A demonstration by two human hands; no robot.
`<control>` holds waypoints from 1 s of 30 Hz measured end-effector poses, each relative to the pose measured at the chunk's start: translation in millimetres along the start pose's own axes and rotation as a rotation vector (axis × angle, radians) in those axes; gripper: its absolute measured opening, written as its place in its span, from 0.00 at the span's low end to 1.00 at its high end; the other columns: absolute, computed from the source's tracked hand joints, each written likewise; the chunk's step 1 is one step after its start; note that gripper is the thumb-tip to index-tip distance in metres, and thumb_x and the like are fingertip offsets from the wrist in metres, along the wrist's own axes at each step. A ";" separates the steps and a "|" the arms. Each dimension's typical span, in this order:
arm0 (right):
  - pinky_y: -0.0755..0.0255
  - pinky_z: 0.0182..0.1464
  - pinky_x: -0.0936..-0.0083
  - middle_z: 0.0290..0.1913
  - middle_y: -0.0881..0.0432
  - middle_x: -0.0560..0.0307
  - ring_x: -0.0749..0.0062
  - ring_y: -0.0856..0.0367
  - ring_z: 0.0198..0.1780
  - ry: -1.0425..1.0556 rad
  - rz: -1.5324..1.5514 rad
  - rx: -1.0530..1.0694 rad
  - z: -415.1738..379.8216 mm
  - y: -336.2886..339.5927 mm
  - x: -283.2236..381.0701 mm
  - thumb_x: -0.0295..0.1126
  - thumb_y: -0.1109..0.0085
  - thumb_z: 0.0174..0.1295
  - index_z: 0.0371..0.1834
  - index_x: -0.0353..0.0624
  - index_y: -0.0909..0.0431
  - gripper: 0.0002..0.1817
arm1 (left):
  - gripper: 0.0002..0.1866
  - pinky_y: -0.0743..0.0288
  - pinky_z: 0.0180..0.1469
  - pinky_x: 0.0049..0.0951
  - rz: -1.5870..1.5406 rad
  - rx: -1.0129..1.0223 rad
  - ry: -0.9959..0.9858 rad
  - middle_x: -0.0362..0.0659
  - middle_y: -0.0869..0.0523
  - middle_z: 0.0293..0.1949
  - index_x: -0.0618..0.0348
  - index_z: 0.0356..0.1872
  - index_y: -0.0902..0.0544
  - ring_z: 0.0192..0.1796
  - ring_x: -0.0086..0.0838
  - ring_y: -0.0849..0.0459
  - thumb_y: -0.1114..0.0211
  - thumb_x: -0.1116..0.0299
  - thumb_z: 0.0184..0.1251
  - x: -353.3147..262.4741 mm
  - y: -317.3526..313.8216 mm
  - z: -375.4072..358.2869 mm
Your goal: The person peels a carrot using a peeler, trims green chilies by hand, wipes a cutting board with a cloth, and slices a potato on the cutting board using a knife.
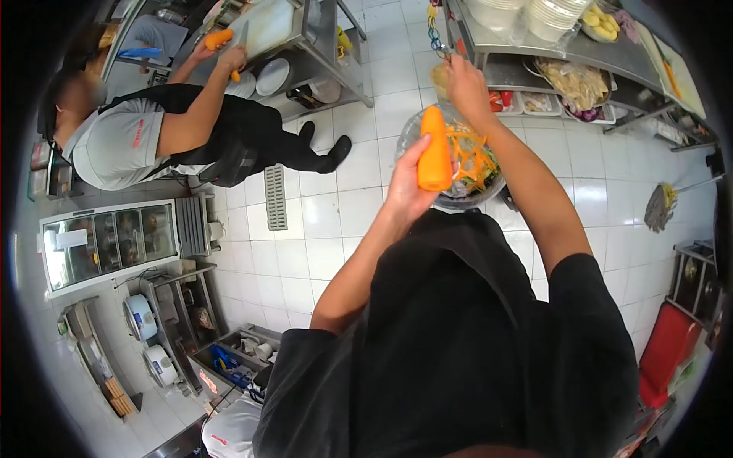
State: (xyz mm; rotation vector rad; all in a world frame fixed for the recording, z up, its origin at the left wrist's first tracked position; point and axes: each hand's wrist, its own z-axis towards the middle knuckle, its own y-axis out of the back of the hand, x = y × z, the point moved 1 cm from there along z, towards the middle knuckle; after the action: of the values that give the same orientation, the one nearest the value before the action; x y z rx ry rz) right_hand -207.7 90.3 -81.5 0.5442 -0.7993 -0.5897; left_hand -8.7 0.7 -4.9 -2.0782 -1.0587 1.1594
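Note:
My left hand grips an orange carrot by its thick end and holds it over a clear bowl that has carrot shavings in it. My right hand is raised beyond the bowl, past the carrot's tip, and is closed on a small peeler. The peeler is apart from the carrot. My black shirt fills the lower part of the view.
A co-worker at the left holds a carrot and a knife on a white cutting board. A steel counter with stacked bowls, trays of food and a shelf runs at the upper right. White tiled floor with a drain grate lies between.

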 end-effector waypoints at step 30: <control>0.23 0.46 0.60 0.27 0.30 0.59 0.69 0.27 0.29 -0.810 1.606 -0.015 -31.2 152.8 104.3 0.35 0.55 0.75 0.53 0.40 0.33 0.12 | 0.19 0.28 0.57 0.36 -0.085 0.093 -0.029 0.44 0.20 0.45 0.61 0.55 0.30 0.49 0.33 0.22 0.64 0.60 0.80 -7.0 -36.4 25.7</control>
State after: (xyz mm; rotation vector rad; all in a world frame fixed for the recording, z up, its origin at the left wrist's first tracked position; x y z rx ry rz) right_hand -82.9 136.4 50.8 -0.4850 -1.6570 0.7516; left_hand -47.0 16.8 12.8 -1.9319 -1.0750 1.1776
